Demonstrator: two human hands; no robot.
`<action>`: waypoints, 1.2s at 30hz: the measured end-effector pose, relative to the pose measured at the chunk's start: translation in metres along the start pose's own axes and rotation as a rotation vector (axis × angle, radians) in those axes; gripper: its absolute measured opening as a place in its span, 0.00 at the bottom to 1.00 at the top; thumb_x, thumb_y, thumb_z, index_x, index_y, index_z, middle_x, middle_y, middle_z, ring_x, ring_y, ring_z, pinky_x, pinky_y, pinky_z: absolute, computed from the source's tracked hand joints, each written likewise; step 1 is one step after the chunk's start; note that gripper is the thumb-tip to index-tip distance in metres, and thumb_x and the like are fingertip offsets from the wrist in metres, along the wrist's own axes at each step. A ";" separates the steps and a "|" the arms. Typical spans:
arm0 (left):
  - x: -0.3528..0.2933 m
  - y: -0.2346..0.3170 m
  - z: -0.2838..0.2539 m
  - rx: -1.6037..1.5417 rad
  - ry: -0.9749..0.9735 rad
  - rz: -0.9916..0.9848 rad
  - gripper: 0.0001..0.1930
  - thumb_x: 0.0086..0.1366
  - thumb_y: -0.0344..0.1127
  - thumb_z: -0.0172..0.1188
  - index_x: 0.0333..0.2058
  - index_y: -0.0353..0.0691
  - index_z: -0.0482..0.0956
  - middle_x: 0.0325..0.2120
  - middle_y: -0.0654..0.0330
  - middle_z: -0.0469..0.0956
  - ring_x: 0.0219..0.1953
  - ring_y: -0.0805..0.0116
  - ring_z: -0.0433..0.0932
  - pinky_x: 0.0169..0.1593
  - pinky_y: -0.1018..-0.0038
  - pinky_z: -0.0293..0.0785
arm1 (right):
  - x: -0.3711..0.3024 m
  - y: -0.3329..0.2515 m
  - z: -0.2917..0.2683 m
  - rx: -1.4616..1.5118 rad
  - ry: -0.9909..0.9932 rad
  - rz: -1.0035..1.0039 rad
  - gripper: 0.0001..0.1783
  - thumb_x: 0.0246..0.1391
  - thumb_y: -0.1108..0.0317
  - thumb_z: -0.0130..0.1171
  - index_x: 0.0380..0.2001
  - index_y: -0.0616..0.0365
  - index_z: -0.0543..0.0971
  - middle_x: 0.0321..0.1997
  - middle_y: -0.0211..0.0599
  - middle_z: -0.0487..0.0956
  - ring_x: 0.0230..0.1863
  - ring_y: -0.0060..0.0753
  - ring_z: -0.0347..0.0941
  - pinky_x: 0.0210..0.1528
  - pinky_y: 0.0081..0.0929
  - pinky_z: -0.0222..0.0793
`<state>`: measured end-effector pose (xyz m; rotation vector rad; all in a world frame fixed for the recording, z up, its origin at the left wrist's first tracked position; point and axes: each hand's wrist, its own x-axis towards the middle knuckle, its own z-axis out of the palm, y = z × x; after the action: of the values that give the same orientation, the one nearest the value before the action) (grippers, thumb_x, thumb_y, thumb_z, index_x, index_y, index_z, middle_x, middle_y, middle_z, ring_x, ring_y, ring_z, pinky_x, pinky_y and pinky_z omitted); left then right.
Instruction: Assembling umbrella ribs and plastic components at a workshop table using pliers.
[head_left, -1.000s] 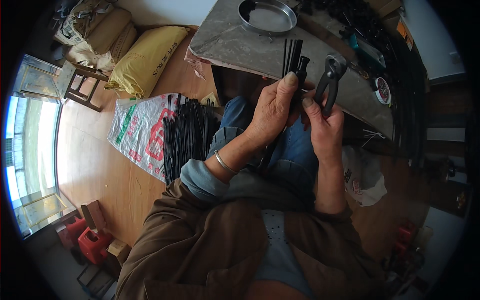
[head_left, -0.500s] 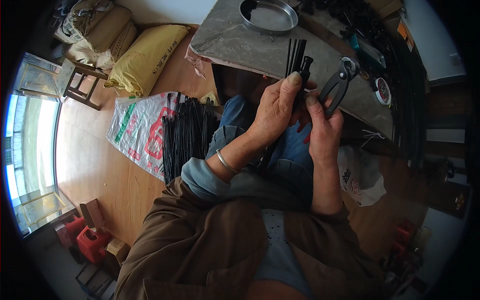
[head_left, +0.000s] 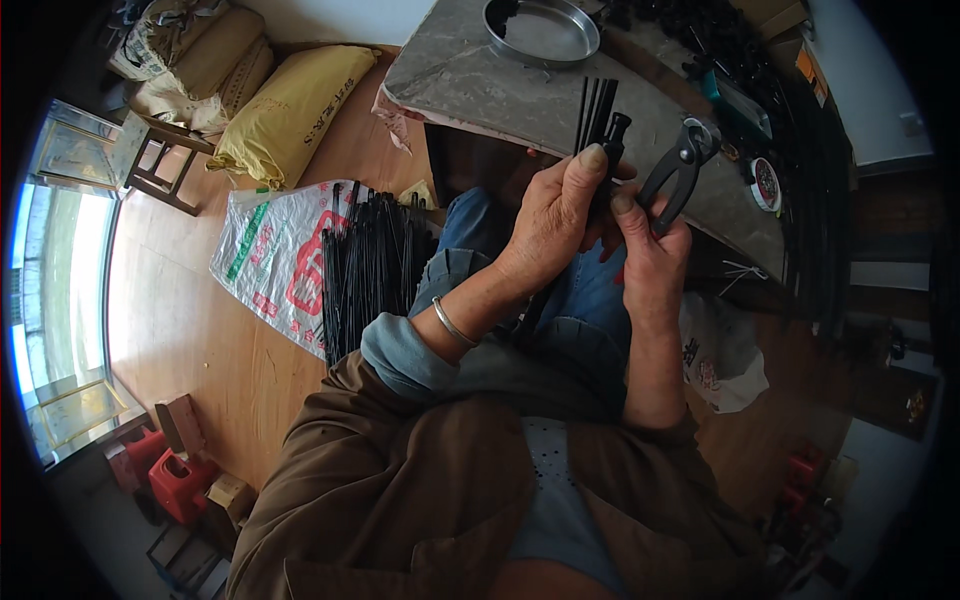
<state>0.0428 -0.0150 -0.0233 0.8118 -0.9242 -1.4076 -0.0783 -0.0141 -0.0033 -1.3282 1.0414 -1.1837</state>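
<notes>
My left hand (head_left: 553, 218) grips a small bundle of thin black rods (head_left: 596, 103) that stick up past my fingers toward the table. A black cap piece (head_left: 616, 128) sits on one rod beside my fingertip. My right hand (head_left: 650, 252) holds black pincers (head_left: 680, 166), their jaws pointing up and to the right, a little apart from the rods. A metal bangle (head_left: 453, 323) circles my left wrist. Both hands are raised over my lap in blue jeans.
A grey stone-topped table (head_left: 470, 75) ahead carries a round metal pan (head_left: 541, 30) and a heap of black parts (head_left: 715, 35). A pile of black rods (head_left: 372, 262) lies on a printed white sack (head_left: 270, 255) on the wooden floor. Yellow sacks (head_left: 295, 110) lie beyond it, and a white bag (head_left: 720, 355) sits at my right.
The pincers have swung away from the rod tips, up and to the right. My left hand has kept the bundle upright in nearly the same place.
</notes>
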 end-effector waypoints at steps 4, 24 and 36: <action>-0.001 0.002 0.002 -0.018 -0.004 0.018 0.32 0.70 0.60 0.39 0.39 0.33 0.77 0.16 0.66 0.71 0.14 0.83 0.63 0.18 0.83 0.57 | 0.012 -0.024 -0.013 -0.081 -0.147 0.098 0.12 0.56 0.63 0.62 0.36 0.62 0.78 0.23 0.25 0.76 0.21 0.15 0.69 0.24 0.14 0.60; 0.003 0.010 0.010 -0.050 -0.123 -0.189 0.34 0.67 0.65 0.40 0.27 0.35 0.74 0.10 0.67 0.63 0.09 0.80 0.59 0.15 0.81 0.51 | -0.045 -0.073 -0.065 -0.103 -0.485 0.787 0.11 0.64 0.68 0.46 0.47 0.61 0.67 0.20 0.28 0.66 0.14 0.16 0.62 0.16 0.18 0.63; 0.002 0.006 0.018 -0.050 -0.144 -0.177 0.34 0.67 0.65 0.40 0.27 0.34 0.74 0.09 0.66 0.63 0.08 0.79 0.59 0.13 0.80 0.51 | -0.042 -0.091 -0.079 0.090 -0.605 0.862 0.22 0.66 0.61 0.45 0.55 0.67 0.62 0.39 0.49 0.77 0.31 0.36 0.80 0.34 0.30 0.79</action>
<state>0.0290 -0.0156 -0.0102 0.7774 -0.9407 -1.6550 -0.1645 0.0247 0.0820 -0.9004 0.9284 -0.1564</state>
